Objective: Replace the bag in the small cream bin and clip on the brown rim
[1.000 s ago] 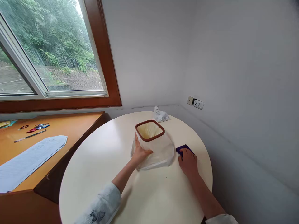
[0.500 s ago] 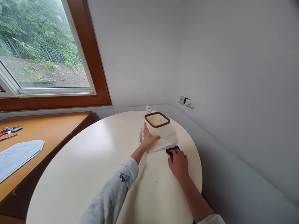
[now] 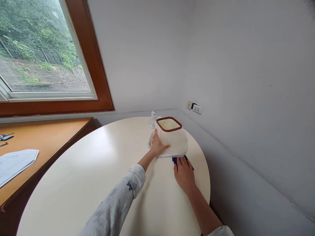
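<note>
**Two hands at a container on a round table**

The left hand (image 3: 158,146) is resting open against the near left wall of the container (image 3: 172,139), fingers spread flat on its side and thumb pointing toward the right; it is pressing rather than closing round anything. The container is a pale, translucent tub with a brown rim, standing upright and open-topped near the far right edge of the table (image 3: 98,177). The right hand (image 3: 184,172) is lying palm down on the table just in front of the container, fingers extended and held together, pressing on a purple cloth (image 3: 175,160). Only the edges of the cloth are showing past the fingertips, and it is lying against the container's base. A crumpled white bag (image 3: 153,116) is sitting just behind the container, partly hidden by it. A wall socket (image 3: 194,107) is showing on the grey wall to the right. At left, a wooden desk (image 3: 46,137) below the window (image 3: 39,52) is carrying a sheet of paper (image 3: 14,162).
</note>
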Demonstrator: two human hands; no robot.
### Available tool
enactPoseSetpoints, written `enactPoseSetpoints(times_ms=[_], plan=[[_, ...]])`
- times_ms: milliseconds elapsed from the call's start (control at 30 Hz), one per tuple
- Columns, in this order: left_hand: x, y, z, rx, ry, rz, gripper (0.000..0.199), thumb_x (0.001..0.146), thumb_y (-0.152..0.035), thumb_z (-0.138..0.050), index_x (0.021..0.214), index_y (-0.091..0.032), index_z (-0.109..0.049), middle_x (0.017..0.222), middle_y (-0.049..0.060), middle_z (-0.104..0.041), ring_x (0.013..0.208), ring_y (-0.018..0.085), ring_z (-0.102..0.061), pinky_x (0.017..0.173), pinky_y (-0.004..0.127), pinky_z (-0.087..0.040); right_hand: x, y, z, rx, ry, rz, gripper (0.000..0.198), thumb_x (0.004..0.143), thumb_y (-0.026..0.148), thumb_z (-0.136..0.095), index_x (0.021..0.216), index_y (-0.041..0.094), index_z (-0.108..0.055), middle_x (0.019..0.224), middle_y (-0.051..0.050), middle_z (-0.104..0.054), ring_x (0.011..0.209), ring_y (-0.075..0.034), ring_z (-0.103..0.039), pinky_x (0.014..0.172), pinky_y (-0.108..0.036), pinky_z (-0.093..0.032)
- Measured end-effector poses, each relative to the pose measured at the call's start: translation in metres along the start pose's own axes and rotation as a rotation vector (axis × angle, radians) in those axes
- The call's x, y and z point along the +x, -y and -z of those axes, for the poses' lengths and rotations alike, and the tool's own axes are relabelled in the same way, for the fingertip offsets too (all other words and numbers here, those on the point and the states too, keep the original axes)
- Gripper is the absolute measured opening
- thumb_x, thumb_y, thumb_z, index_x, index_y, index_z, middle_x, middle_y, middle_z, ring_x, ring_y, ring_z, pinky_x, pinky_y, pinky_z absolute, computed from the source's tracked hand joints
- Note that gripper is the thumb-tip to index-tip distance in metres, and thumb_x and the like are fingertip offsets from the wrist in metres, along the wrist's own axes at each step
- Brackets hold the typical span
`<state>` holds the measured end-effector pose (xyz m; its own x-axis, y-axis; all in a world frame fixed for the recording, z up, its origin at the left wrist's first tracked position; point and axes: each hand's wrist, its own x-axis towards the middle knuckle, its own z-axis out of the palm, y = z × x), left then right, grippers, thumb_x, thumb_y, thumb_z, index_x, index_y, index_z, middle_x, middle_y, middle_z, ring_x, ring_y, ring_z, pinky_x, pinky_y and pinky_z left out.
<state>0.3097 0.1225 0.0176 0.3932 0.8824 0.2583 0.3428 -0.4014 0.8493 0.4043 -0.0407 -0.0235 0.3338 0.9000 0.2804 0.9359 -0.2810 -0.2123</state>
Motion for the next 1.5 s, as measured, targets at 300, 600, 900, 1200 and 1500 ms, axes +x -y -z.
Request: enactPoseSetpoints(times_ms=[300,600,900,1200,1500], plan=[[-0.063,0.007,0.077,0.054,0.13,-0.011,0.11,0.066,-0.048,-0.066,0.14,-0.022,0.011,0.147,0.015,-0.003,0.135,0.029,-0.007,0.107,0.047,-0.018,-0.004,0.0,-0.003,-0.074,-0.02,0.028,0.048,0.087,0.027,-0.029,0.127,0.006,-0.045,0.131,-0.014,-0.047,0.125,-0.023,-0.036,0.103,-0.037,-0.021],[-0.184,0.037,0.212,0.591,0.298,-0.039,0.061,0.086,-0.053,-0.035,0.14,-0.033,-0.014,0.149,0.007,-0.011,0.135,0.03,-0.011,0.105,0.056,-0.015,-0.011,0.022,0.019,0.13,-0.228,0.254,0.031,0.088,0.026,-0.035,0.079,0.016,-0.063,0.085,-0.008,-0.065,0.085,-0.019,-0.056,0.086,-0.034,-0.033],[-0.224,0.049,0.226,0.845,0.377,-0.107,0.063,0.088,-0.053,-0.027,0.141,-0.028,-0.004,0.149,0.006,-0.009,0.136,0.027,-0.007,0.107,0.052,-0.004,-0.018,0.098,0.028,0.138,0.192,0.664,0.051,0.09,0.043,-0.029,0.137,0.023,-0.03,0.144,-0.005,-0.03,0.132,-0.019,-0.022,0.107,-0.039,-0.014],[-0.225,0.059,0.218,0.868,0.397,-0.121,0.06,0.088,-0.054,-0.025,0.14,-0.03,-0.006,0.148,0.006,-0.009,0.136,0.026,-0.011,0.107,0.053,-0.001,-0.017,0.108,0.012,0.085,0.439,0.607,0.057,0.089,0.055,-0.017,0.14,0.031,-0.015,0.149,-0.001,-0.012,0.136,-0.019,-0.006,0.109,-0.044,-0.005],[-0.224,0.059,0.218,0.874,0.384,-0.143,0.061,0.088,-0.052,-0.029,0.14,-0.031,-0.006,0.148,0.006,-0.012,0.135,0.027,-0.014,0.108,0.051,-0.005,-0.016,0.109,0.009,0.083,0.421,0.612,0.056,0.089,0.054,-0.02,0.14,0.031,-0.016,0.148,-0.001,-0.014,0.136,-0.02,-0.008,0.109,-0.045,-0.006]])
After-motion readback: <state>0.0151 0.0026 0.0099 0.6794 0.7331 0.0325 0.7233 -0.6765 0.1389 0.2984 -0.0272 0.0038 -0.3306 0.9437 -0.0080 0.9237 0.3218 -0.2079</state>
